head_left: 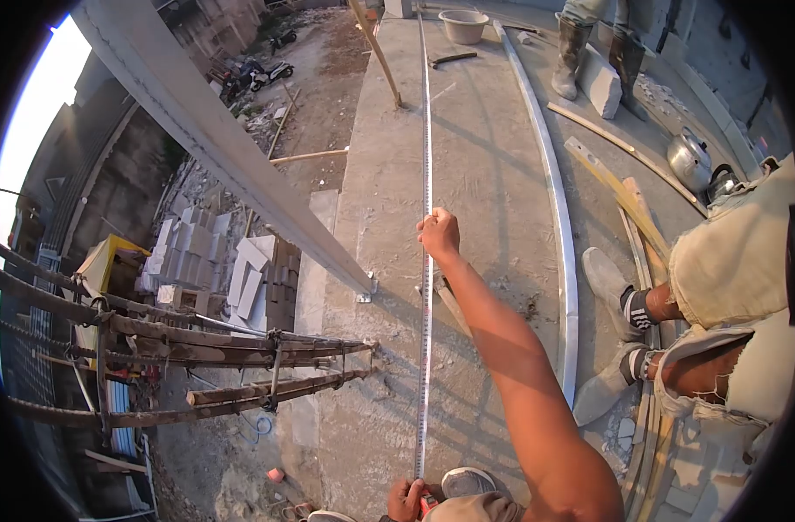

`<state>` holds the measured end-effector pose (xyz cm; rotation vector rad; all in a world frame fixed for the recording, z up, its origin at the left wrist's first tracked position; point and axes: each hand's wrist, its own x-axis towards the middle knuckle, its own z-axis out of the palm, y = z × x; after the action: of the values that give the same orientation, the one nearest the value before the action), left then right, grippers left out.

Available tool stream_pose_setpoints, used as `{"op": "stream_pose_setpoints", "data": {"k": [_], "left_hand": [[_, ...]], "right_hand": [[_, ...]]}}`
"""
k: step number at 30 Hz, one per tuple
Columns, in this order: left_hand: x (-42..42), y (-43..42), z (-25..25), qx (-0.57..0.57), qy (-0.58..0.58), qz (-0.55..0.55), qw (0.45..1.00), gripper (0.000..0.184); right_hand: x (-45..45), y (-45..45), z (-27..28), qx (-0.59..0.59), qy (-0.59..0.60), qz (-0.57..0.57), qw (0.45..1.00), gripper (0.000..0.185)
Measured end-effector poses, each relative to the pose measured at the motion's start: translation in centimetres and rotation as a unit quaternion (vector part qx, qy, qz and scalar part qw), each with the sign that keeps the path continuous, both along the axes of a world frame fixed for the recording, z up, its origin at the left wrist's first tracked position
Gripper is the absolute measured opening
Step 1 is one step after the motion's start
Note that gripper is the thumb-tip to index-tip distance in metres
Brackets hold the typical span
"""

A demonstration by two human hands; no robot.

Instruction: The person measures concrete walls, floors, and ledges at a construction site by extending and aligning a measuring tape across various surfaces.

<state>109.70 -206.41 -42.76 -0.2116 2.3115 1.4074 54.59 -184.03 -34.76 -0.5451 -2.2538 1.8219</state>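
A long white measuring tape (427,130) is stretched over the concrete floor (371,217), running from the bottom of the view to the top. My right hand (439,235) is closed at the tape near the middle, its fingers pinched on the strip. At the bottom, my left hand (404,498) is wrapped round the red tape case (428,502), partly hidden by my clothing. Beside my right forearm, a piece of wood (452,304) lies on the floor.
Left stand a slanting metal post (232,165) and tied rebar (241,348) at the slab edge, with a drop beyond. Right are a metal bar (550,174), planks (628,157), a kettle (690,162) and a person's legs (719,278). Boots (570,61) and a basin (464,28) are farther off.
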Motion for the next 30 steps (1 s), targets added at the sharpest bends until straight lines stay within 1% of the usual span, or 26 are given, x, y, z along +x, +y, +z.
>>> {"op": "stream_pose_setpoints", "data": {"k": [1, 2, 4, 6, 7, 8, 10, 11, 12, 13, 15, 17, 19, 20, 23, 25, 30], "left_hand": [[1.2, -0.7, -1.0, -0.127, 0.079, -0.112, 0.982, 0.028], [1.0, -0.7, -0.9, -0.129, 0.078, -0.111, 0.982, 0.028], [-0.3, 0.0, 0.3, -0.081, 0.058, -0.061, 0.993, 0.023], [-2.7, 1.1, 2.3, -0.076, 0.068, -0.066, 0.993, 0.024], [-3.7, 1.4, 2.9, -0.07, 0.076, -0.073, 0.992, 0.025], [-4.4, 1.4, 2.6, -0.068, 0.076, -0.074, 0.992, 0.025], [-6.3, 1.6, 2.7, 0.037, -0.025, -0.057, 0.997, 0.031], [-7.0, 2.1, 3.0, 0.038, -0.025, -0.057, 0.997, 0.031], [-9.1, 3.3, 5.5, 0.055, -0.073, 0.019, 0.996, 0.024], [-10.5, 4.1, 7.2, 0.071, -0.122, 0.095, 0.985, 0.033], [-11.9, 4.7, 8.1, 0.074, -0.116, 0.093, 0.986, 0.034], [-12.6, 4.8, 8.0, 0.075, -0.108, 0.091, 0.987, 0.034], [-13.2, 4.9, 7.1, 0.086, -0.1, 0.089, 0.987, 0.036], [-13.5, 4.9, 6.5, 0.085, -0.1, 0.089, 0.987, 0.036], [-14.5, 5.0, 5.4, 0.107, -0.094, 0.104, 0.984, 0.036], [-15.9, 5.2, 6.0, 0.076, -0.089, 0.071, 0.991, 0.037], [-17.2, 5.8, 6.0, 0.097, -0.087, 0.096, 0.987, 0.039]], "right_hand": [[-0.3, -0.1, 0.2, -0.008, -0.006, 0.006, 1.0, 0.022], [-0.5, -0.3, 0.4, -0.01, -0.006, 0.007, 1.0, 0.022], [-1.0, -0.6, 0.6, -0.002, 0.022, -0.003, 1.0, 0.022], [-2.1, -0.5, 0.6, 0.014, 0.036, 0.003, 0.999, 0.02], [-2.7, -0.3, 0.5, 0.031, 0.049, 0.006, 0.998, 0.022], [-3.3, -0.1, 0.4, 0.033, 0.049, 0.005, 0.998, 0.022], [-4.4, -0.1, 0.6, 0.044, 0.112, 0.002, 0.993, 0.027], [-4.7, 0.1, 0.7, 0.046, 0.112, 0.001, 0.993, 0.027], [-4.8, 0.2, 1.5, 0.039, 0.104, -0.001, 0.994, 0.029], [-4.9, 0.2, 2.1, 0.031, 0.095, -0.004, 0.995, 0.031], [-5.2, 0.4, 3.1, 0.024, 0.086, -0.013, 0.996, 0.033], [-5.8, 0.6, 3.5, 0.016, 0.078, -0.022, 0.997, 0.034], [-6.4, 0.9, 3.3, 0.052, 0.077, -0.02, 0.995, 0.037], [-6.7, 1.1, 3.1, 0.051, 0.077, -0.021, 0.995, 0.037], [-7.7, 1.4, 2.9, 0.055, 0.099, -0.025, 0.993, 0.037], [-8.3, 1.5, 3.0, 0.062, 0.106, -0.021, 0.992, 0.037], [-9.8, 1.9, 3.9, 0.062, 0.12, -0.025, 0.991, 0.036]]}}
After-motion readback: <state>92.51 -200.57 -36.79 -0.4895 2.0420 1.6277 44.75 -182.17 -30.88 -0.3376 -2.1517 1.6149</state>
